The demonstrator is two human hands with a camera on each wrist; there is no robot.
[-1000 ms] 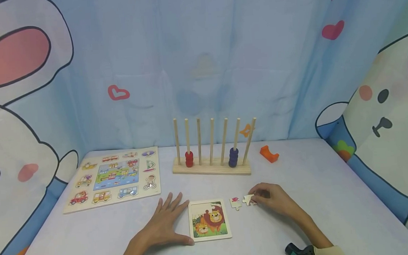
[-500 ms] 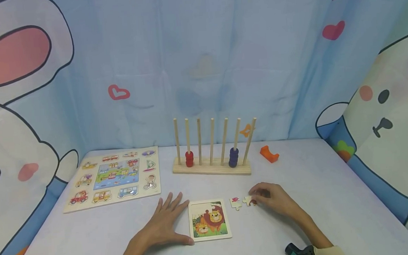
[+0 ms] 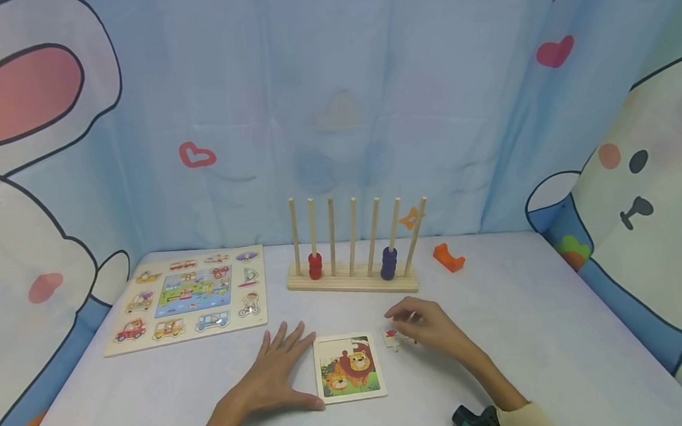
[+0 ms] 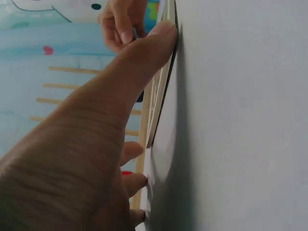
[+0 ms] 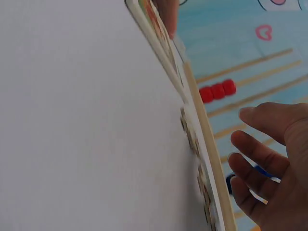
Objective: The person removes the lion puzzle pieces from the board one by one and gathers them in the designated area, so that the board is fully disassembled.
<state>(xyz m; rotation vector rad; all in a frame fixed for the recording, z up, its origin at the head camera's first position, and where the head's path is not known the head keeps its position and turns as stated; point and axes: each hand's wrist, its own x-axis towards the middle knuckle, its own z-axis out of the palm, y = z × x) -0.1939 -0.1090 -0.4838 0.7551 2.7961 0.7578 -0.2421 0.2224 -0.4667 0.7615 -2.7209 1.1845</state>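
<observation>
A small wooden-framed lion jigsaw puzzle (image 3: 355,398) lies flat on the white table, with its upper left area bare of picture. My left hand (image 3: 271,373) rests to its left, fingers spread, the thumb touching the frame's lower left corner. To the right of the frame lies a loose jigsaw piece with a red print (image 3: 391,340). A second jigsaw piece (image 5: 205,197) beside it is mostly covered by my right hand in the head view. Just above these pieces hovers my right hand (image 3: 427,325), its fingers loosely bent and apart, holding nothing.
Behind the puzzle stands a wooden peg rack (image 3: 354,282) with red and dark blue rings. A vehicle peg puzzle board (image 3: 190,336) lies at the back left, and an orange block (image 3: 449,257) at the back right. A printed curtain (image 3: 334,109) closes off the rear.
My right hand has let go of the right-hand jigsaw piece, lifted and moved left over the two pieces. My left hand and the framed puzzle have stayed in place.
</observation>
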